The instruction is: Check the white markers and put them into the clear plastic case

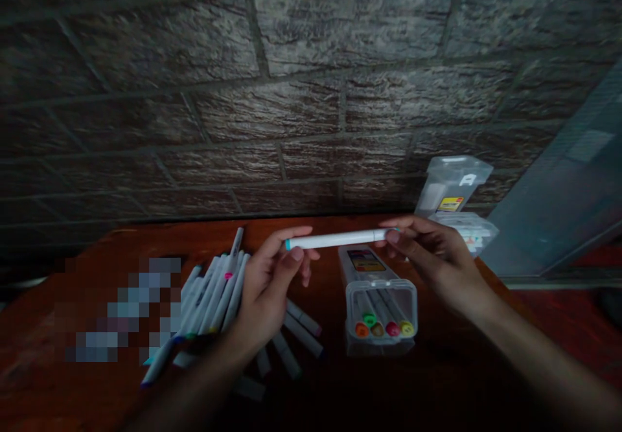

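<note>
Between the two hands in the head view, a smooth, slim white marker (343, 238) with teal ends is held near-level, the left hand (272, 280) and right hand (435, 250) each pinching an end. Below and between them, a clear, hard-plastic box (381, 349) already shows five coloured marker ends (392, 329), while many loose markers (210, 296) remain outside, beside and under the left hand on the reddish-brown table (160, 241).

The left forearm (214, 368) rises from the lower edge, the right forearm (534, 348) from the lower right corner, both bare and slanting inward. The left grip (270, 284) pinches thumb against fingers; the right grip (437, 254), slightly higher, pinches likewise, facing it, apart.
</note>
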The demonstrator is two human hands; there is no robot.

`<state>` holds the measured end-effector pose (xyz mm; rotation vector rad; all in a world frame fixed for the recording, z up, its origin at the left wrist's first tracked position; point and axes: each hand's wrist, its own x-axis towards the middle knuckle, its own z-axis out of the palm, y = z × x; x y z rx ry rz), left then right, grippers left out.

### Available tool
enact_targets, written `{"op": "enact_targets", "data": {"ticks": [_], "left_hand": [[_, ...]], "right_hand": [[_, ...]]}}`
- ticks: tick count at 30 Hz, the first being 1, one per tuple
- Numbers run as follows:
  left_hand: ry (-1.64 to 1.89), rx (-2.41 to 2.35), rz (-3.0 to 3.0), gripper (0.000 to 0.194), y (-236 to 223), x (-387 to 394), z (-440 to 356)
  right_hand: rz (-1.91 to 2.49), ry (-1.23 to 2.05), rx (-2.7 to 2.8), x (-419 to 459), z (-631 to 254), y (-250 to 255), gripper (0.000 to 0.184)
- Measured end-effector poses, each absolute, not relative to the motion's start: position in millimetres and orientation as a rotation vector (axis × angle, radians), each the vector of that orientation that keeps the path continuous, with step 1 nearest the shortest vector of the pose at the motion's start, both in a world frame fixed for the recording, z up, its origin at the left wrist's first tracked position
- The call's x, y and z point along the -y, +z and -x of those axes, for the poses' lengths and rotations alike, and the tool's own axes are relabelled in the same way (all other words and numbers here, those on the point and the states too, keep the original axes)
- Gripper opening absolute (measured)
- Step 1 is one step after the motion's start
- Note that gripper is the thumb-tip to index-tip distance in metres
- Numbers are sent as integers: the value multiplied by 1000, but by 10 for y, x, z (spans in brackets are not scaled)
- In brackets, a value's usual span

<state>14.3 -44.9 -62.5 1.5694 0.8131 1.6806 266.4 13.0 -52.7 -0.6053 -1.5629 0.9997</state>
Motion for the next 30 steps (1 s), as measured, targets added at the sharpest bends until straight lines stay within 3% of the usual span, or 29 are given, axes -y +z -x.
{"op": "enact_targets", "data": {"ticks": [14,19,30], "left_hand": [[1655,-906,-1563,25,-639,393,-188],[1692,-946,-1610,23,-610,404,-204],[1662,-981,-1654,21,-628,396,-197]], "right_hand": [[551,972,1570,-104,-2660,-521,15],[567,1000,1578,-110,-2666,-521,26],[551,1096,1551,-134,-2657,-545,15]]}}
